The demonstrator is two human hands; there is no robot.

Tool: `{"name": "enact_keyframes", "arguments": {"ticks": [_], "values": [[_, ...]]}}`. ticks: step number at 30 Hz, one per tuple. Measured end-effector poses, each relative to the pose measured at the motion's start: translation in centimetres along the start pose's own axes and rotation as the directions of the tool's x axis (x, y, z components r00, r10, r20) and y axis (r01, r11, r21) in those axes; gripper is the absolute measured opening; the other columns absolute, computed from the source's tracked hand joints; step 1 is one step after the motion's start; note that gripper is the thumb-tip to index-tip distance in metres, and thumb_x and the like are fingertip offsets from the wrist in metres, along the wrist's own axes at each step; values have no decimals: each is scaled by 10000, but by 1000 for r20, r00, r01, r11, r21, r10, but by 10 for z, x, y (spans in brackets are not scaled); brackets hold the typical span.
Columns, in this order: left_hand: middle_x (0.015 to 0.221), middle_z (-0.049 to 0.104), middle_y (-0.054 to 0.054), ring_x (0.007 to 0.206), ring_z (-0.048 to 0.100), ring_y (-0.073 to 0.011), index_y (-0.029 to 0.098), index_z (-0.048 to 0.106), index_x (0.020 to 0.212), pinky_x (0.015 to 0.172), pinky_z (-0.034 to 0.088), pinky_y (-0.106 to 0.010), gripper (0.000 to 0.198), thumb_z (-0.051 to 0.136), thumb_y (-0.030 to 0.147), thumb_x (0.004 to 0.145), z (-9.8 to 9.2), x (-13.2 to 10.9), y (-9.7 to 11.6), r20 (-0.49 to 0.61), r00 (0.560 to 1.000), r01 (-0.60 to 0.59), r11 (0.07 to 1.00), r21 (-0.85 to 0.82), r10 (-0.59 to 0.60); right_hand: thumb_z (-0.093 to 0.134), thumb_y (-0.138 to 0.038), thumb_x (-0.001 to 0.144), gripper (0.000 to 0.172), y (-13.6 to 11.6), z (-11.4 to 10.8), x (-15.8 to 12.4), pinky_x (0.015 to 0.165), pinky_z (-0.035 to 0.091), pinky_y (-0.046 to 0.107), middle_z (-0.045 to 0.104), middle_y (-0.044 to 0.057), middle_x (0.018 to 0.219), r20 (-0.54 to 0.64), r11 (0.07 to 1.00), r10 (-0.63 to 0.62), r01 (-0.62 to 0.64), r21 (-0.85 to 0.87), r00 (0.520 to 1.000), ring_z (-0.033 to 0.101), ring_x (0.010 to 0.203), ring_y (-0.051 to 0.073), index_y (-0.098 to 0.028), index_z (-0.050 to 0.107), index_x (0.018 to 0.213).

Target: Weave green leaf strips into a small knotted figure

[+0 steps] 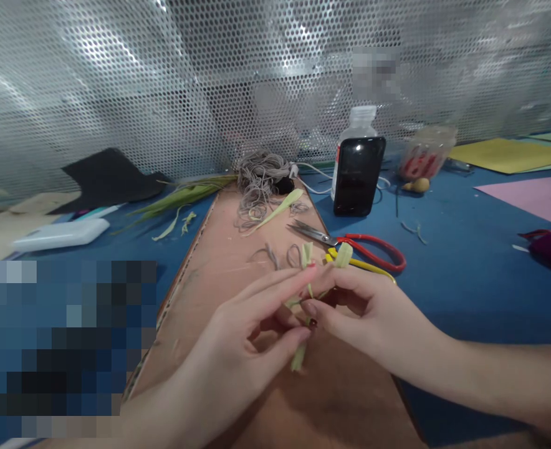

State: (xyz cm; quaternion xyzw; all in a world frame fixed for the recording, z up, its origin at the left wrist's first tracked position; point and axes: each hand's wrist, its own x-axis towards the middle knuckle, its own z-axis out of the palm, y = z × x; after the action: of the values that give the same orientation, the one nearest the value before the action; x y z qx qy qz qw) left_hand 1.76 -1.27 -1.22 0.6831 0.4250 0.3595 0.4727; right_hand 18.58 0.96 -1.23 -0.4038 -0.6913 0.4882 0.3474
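Left hand (250, 330) and right hand (373, 312), both pinching 1 pale green strip (298, 358) between them, strip held over brown cardboard (219, 274), red-handled scissors (373, 251) near right hand, grey yarn (263, 173) farther back, 1 black phone (358, 178) before a bottle (363, 116).

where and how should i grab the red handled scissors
Probably best by the right end of the red handle, coming from the right and above with the right hand, once it frees the green strip. The scissors look flat, blades pointing left over the cardboard, handle reaching right over the blue table; a yellow handle lies close on the near side.
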Motion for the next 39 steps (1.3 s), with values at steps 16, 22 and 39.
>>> {"name": "enact_keyframes", "arguments": {"ticks": [16, 22, 39], "values": [[620, 556, 52, 517, 480, -53, 309, 410, 1275, 472, 394, -142, 624, 607, 99, 722, -3, 8, 1, -58, 987, 124, 944, -306, -148, 627, -173, 709, 163, -8, -13, 8, 815, 490, 313, 687, -2, 919, -84, 993, 45, -54, -109, 995, 622, 872, 194, -233, 676, 852], [622, 552, 49, 535, 464, -61, 322, 364, 1301, 504, 390, -159, 651, 609, 124, 731, -8, 9, 4, -26, 978, 190, 937, -294, -206, 591, -157, 735, 167, -9, -14, 8, 801, 506, 291, 682, 6, 931, -85, 998, 45, -49, -49, 995, 624, 883, 179, -223, 673, 865], [637, 515, 33, 573, 462, -88, 246, 406, 1286, 519, 406, -188, 565, 567, 139, 754, -18, 10, 6, -95, 977, 179, 975, -128, -192, 519, -148, 793, 244, -5, -13, 7, 648, 480, 228, 556, -17, 765, -93, 993, 5, 6, 116, 996, 572, 689, 107, -216, 422, 1005]]}}
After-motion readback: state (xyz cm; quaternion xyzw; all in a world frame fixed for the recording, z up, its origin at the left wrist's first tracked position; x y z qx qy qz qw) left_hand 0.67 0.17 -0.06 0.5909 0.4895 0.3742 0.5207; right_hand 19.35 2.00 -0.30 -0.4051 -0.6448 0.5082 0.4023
